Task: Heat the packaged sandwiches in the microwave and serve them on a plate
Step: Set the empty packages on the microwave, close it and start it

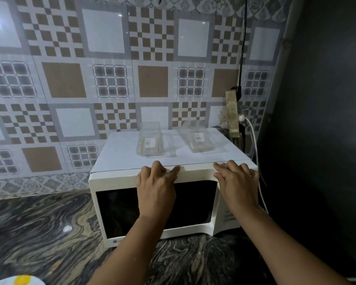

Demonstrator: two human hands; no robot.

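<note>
A white microwave (119, 182) with a dark glass door stands on the marbled counter against the tiled wall. Its door looks closed. Two clear plastic sandwich packages lie on its top, one at the left (150, 141) and one at the right (197, 138), each with a small label. My left hand (155, 188) rests flat on the top of the door, fingers over the upper edge. My right hand (237, 183) lies on the door's upper right corner, beside the control panel. Neither hand holds anything.
A white cable (257, 153) and a black cable (242, 58) run down the wall to a socket strip (232, 112) behind the microwave's right rear. A dark wall closes the right side. A white and yellow object (19, 280) shows at the bottom left edge.
</note>
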